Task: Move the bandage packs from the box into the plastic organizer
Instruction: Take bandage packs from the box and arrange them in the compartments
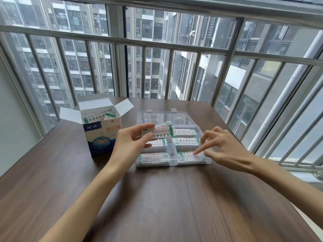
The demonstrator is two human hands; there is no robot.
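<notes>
Two bare forearms reach in from the bottom edge, and between them we see a wide stretch of dark brown wooden table with room to move. Our right hand hovers over the near right corner of the clear plastic organizer, its fingers loosely curled and holding nothing, the index fingertip pointing down at or touching the white, green-edged pack lying in the near right compartment; we cannot tell which. Our left hand pinches a small stack of white bandage packs with green borders between thumb and fingers, held above the organizer's far left compartment. Five compartments already show packs, though the translucent dividers and glare blur how many lie in each, and the held stack hides what is under it. Behind the tray, the organizer's clear hinged lid lies open and flat toward the table's far edge. Just left of the organizer, near the left hand, stands the blue and white cardboard box with red characters, its top flaps spread open and a few more packs poking up inside; its depth is hidden. Beyond the table's rounded far corner run a metal window railing and grey apartment towers outside.
</notes>
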